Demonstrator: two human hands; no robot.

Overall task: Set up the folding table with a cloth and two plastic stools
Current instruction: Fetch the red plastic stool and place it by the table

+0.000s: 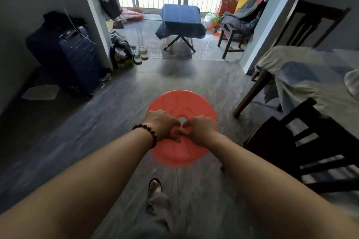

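A round red plastic stool is seen from above in front of me, its legs hidden under the seat. My left hand, with a bead bracelet on the wrist, and my right hand both grip the stool at the hole in the middle of its seat. The folding table stands far ahead by the barred glass door, on crossed dark legs. A dark blue cloth is draped over its top and hangs down its sides.
A dark blue suitcase stands against the left wall. Sandals lie by the doorway. Dark wooden chairs and a cloth-covered table crowd the right side. Another chair with clothes sits near the door.
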